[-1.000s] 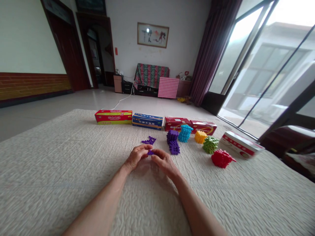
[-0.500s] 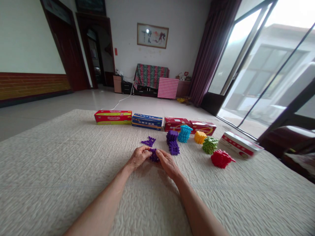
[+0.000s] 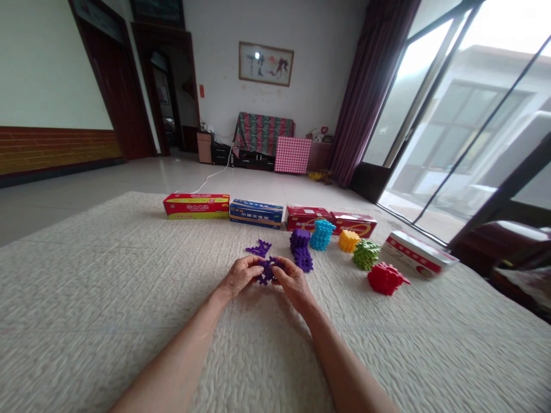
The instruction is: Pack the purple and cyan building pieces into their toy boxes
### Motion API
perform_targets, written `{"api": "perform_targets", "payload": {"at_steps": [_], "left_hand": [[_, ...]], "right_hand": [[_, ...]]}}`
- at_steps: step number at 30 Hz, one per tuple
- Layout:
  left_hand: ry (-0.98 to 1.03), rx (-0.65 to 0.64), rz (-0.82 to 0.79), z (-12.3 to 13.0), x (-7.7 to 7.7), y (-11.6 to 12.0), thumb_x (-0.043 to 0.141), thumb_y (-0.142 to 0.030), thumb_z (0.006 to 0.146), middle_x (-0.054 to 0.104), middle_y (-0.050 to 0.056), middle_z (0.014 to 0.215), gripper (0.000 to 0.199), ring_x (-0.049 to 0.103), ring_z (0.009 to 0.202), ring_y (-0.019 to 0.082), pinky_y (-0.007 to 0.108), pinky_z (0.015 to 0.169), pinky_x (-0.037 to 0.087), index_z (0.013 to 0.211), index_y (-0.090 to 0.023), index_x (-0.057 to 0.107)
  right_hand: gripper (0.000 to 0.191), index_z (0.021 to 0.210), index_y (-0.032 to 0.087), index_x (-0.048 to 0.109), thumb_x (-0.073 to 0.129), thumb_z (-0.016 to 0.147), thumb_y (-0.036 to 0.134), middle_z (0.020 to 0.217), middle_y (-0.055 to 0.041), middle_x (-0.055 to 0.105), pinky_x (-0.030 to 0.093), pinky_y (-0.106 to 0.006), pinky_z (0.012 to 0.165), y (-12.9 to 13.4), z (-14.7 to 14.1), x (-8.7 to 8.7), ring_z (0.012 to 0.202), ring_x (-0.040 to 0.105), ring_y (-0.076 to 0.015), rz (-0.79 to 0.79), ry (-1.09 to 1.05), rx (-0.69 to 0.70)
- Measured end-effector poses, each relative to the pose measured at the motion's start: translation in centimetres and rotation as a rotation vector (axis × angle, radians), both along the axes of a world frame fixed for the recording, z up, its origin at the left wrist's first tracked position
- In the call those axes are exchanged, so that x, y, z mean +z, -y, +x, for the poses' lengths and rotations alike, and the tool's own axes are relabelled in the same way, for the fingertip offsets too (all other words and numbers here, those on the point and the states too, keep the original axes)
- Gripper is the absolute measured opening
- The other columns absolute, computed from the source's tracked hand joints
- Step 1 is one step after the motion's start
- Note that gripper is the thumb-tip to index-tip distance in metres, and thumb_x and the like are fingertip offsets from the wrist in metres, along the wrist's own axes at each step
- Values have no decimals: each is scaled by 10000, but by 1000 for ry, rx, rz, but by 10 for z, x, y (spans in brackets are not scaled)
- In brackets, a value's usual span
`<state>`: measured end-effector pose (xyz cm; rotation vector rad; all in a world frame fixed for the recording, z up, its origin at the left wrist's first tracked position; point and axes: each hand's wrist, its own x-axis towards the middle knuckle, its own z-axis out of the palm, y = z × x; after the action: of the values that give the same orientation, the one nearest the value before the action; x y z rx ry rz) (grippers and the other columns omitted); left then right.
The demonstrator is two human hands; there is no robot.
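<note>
Purple pc (image 3: 266,273) pinched btwn L hand (image 3: 241,275) & R hand (image 3: 293,279), fingers nearly closed. Blue box (image 3: 255,214) behind reads 小霸王电池; red/yellow box (image 3: 197,206) print's too blurry tbh.

Reads 小霸王电池 in pale characters on the long blue cardboard box (image 3: 256,213). Ends in 电池 on the long red and yellow-green cardboard box (image 3: 197,206), too blurred before that. Seems to begin with 南 on the dark red cardboard box (image 3: 307,218), then illegible. Too blurred on the white cardboard box with a red band (image 3: 419,254); too small in the brown-framed wall picture (image 3: 266,63).
</note>
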<state>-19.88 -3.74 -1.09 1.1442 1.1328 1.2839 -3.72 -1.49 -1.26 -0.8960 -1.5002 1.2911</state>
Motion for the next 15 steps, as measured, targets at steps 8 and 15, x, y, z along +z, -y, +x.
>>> {"api": "perform_targets", "payload": {"at_steps": [8, 15], "left_hand": [[69, 120, -43, -4, -2, -4, 673, -288, 642, 654, -4, 696, 311, 560, 561, 95, 194, 500, 384, 919, -148, 658], [49, 120, -52, -4, -3, -4, 668, -302, 656, 619, -14, 662, 318, 529, 535, 87, 187, 470, 367, 932, -145, 647]], "right_hand": [[516, 1225, 221, 529, 619, 720, 165, 1283, -117, 505, 501, -410, 929, 6, 1, 1, 1160, 523, -241, 672, 392, -106], [563, 1251, 202, 519, 651, 706, 146, 1299, -130, 494, 429, -447, 1019, 3, 6, -1, 1211, 487, -260, 711, 530, -56]]}}
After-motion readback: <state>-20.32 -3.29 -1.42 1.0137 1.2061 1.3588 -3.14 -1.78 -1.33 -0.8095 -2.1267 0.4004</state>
